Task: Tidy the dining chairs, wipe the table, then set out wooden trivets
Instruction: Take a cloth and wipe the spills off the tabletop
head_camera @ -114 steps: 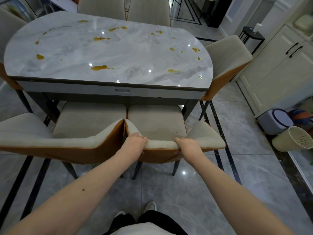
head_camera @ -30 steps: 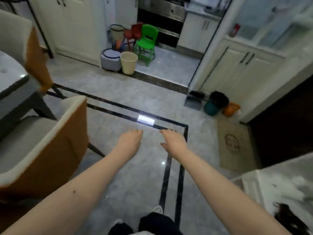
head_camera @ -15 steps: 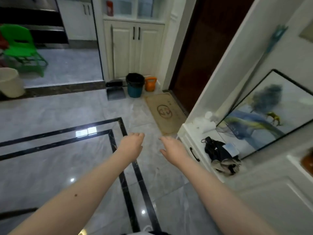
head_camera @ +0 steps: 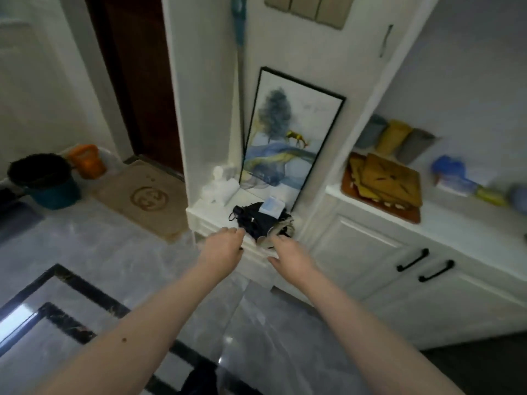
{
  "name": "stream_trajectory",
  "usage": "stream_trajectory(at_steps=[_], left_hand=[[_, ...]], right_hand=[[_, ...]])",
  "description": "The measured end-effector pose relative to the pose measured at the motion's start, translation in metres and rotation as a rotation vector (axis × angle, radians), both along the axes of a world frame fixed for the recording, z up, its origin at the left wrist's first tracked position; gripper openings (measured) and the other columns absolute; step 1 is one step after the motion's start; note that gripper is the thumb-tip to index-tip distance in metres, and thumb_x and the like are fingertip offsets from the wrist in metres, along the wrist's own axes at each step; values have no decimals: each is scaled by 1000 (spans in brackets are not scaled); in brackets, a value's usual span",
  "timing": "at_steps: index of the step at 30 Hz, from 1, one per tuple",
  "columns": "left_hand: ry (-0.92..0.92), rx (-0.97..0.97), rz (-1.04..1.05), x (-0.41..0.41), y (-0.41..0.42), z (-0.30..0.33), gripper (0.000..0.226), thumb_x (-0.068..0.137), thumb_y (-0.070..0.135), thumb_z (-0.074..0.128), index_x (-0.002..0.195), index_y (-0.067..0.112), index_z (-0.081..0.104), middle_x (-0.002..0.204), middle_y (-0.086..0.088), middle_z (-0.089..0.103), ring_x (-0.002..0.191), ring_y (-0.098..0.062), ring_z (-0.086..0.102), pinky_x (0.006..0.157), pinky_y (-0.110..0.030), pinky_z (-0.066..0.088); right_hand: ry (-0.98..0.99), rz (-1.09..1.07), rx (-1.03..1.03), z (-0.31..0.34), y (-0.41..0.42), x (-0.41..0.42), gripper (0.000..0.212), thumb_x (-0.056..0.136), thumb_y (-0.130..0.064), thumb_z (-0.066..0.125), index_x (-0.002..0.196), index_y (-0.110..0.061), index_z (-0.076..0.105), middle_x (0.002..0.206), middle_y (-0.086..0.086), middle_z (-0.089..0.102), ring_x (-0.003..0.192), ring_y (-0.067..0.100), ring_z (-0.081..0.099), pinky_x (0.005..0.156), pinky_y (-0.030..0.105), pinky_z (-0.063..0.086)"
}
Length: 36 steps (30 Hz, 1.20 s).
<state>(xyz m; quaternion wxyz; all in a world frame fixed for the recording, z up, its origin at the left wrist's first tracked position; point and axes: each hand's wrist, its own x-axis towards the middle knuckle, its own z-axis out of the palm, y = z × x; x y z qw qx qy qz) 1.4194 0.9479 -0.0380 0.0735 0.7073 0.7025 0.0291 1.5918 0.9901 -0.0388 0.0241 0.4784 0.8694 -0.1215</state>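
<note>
A stack of square wooden trivets [head_camera: 385, 178] lies on an orange tray [head_camera: 353, 186] on the white sideboard counter at the right. Behind them stand three rolled cloths [head_camera: 395, 137], grey, yellow and grey. My left hand [head_camera: 224, 248] and my right hand [head_camera: 291, 256] are stretched out in front of me, both empty with relaxed fingers, hovering before the low end of the white cabinet. The dining table and chairs are out of view.
A dark bundle [head_camera: 258, 220] lies on the low cabinet ledge under a framed picture [head_camera: 288, 138]. White cabinet doors with black handles [head_camera: 425, 265] sit below the counter. A teal bin [head_camera: 47, 181], an orange jug [head_camera: 87, 161] and a doormat [head_camera: 142, 195] are at the left by a dark door.
The view has swung right from the chairs and table, across the floor, to the white sideboard. Both hands let go of the chair back and now hang empty, nearer the cabinet.
</note>
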Motion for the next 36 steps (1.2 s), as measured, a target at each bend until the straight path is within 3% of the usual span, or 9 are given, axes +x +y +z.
stream_trajectory(at_steps=[6, 12, 20, 29, 36], left_hand=[[-45, 29, -346, 61, 62, 8, 33, 91, 26, 52, 121, 14, 49, 115, -6, 59, 106, -25, 54, 76, -33, 45], [-92, 24, -675, 139, 89, 10, 46, 95, 29, 48, 137, 15, 39, 132, -7, 51, 120, -24, 48, 89, -35, 44], [-144, 4, -964, 250, 99, 11, 47, 96, 28, 47, 140, 16, 38, 132, -7, 52, 119, -21, 48, 91, -33, 44], [-137, 33, -1088, 383, 128, 22, 46, 95, 28, 48, 139, 17, 38, 129, -6, 53, 113, -22, 52, 88, -32, 46], [-196, 85, -1108, 489, 161, 37, 48, 94, 26, 49, 140, 15, 38, 131, -6, 52, 120, -22, 46, 87, -32, 43]], right_hand=[[-20, -333, 23, 11, 6, 67, 47, 95, -28, 52, 139, -18, 40, 134, 6, 52, 119, 24, 51, 92, 33, 40], [-5, -663, 46, 25, -22, 136, 51, 94, -29, 53, 142, -17, 38, 137, 7, 50, 122, 25, 50, 97, 34, 42], [-18, -973, 61, 34, -63, 227, 51, 96, -28, 50, 144, -19, 34, 136, 5, 50, 121, 23, 49, 94, 31, 40], [-6, -1101, 132, 35, -47, 339, 51, 95, -30, 52, 143, -20, 36, 134, 3, 52, 121, 21, 50, 97, 31, 41], [-14, -1120, 175, 52, -13, 440, 50, 95, -29, 52, 142, -18, 38, 131, 4, 53, 118, 22, 52, 94, 33, 43]])
